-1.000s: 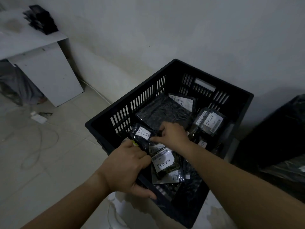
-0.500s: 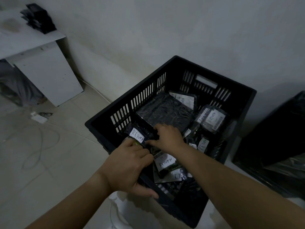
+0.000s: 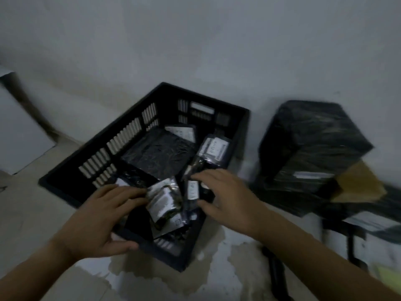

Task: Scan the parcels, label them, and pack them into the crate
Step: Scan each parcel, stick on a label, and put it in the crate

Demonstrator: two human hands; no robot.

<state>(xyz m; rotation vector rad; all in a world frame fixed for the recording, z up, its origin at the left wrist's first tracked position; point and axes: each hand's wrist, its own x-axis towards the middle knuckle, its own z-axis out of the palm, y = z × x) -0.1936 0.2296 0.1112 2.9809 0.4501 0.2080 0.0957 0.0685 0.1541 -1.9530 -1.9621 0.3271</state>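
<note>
Black crate (image 3: 169,94) on floor (image 3: 39,216); parcels (image 3: 160,153) lie inside, several with white labels. Near side straddled by left hand (image 3: 102,216): fingers over the rim onto a parcel, thumb hooked outside, apparently clamping the side (frame blurred). Over the near-right parcels, right hand (image 3: 227,198) is spread loose, gripping nothing

- White paper labels (image 3: 217,148) on dark plastic-wrapped parcels (image 3: 156,157): writing blurred, unreadable.
- Black slatted plastic crate (image 3: 65,183): near rim partly hidden under left grip (image 3: 97,218).
- White flat panel (image 3: 19,131): cut by left edge.
- Large black film-wrapped bundle (image 3: 308,140): smeared by blur.
- Yellow-green item (image 3: 388,276), bottom right: cut off, unidentifiable.
</note>
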